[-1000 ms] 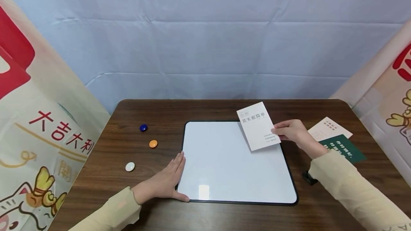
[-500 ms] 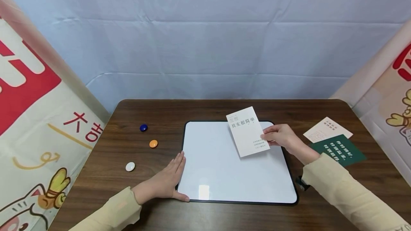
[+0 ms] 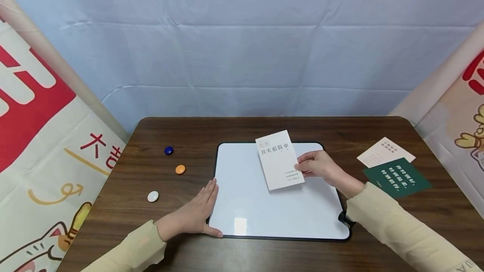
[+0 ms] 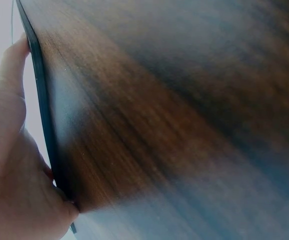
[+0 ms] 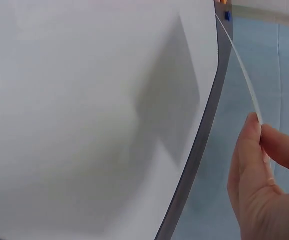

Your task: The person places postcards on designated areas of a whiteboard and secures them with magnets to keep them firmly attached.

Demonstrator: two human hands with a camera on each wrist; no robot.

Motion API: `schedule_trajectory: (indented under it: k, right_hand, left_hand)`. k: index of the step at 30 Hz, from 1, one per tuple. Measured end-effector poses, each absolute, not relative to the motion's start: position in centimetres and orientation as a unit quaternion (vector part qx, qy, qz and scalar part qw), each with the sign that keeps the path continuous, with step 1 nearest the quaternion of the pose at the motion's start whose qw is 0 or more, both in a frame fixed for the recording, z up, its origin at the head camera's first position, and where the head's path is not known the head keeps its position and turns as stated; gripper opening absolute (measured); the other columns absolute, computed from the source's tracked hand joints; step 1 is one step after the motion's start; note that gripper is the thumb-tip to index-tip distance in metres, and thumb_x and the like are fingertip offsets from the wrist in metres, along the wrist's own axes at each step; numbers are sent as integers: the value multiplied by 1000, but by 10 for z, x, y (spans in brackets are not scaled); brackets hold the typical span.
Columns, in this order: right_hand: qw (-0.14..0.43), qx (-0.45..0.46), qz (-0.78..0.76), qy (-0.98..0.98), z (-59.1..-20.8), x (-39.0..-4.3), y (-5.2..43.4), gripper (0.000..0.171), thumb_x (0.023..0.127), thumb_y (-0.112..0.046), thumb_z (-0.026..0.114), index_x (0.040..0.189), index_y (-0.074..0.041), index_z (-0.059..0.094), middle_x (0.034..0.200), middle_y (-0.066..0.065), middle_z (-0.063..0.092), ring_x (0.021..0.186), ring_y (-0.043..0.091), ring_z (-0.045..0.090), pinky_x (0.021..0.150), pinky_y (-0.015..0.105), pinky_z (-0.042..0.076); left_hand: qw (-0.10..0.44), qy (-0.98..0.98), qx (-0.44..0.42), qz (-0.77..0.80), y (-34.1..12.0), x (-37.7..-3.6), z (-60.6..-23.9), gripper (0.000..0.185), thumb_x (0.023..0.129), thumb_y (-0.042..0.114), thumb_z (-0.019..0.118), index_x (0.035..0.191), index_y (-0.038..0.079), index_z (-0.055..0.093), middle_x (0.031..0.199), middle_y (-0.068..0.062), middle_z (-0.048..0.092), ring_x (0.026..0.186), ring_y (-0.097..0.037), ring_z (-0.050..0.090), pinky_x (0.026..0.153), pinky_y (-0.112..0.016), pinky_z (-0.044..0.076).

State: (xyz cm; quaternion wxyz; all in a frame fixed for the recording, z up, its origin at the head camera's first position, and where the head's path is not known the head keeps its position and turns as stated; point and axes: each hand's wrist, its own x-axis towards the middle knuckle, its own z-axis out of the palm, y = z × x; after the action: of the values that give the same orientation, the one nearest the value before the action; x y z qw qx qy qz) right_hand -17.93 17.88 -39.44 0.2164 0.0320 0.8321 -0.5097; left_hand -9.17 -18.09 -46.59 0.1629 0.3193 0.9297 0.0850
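Note:
My right hand pinches the right edge of a white card printed with dark characters. In the right wrist view the card appears edge-on between thumb and fingers, apart from the board, and its shadow falls on the white surface. Below it, a whiteboard with a dark rim lies flat on the table. The left hand rests at the board's left edge, its fingers straight and the thumb at the near corner. The left wrist view shows this hand against the black rim.
Blue, orange and white round magnets lie on the brown table, left of the board. To the right, a green card partly overlaps a pale pink card. A pale cloth hangs behind the table.
The right hand has carried the white card left and a little nearer over the whiteboard. The left hand stays in place. More of the green and pink cards shows now.

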Motion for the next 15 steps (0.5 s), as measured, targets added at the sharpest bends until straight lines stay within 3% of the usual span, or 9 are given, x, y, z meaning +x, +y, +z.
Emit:
schedule_trajectory:
  k: [15]
  right_hand:
    - [243,37,-526,814,-400,-173,150,24,82,-6,64,100,9,57,88,14,64,69,14,63,63,27,54]
  left_hand:
    - [159,930,321,87,-180,-91,-463,122,67,77,52,142,-9,7,149,-25,-7,138,-30,-3,109,-43,15]
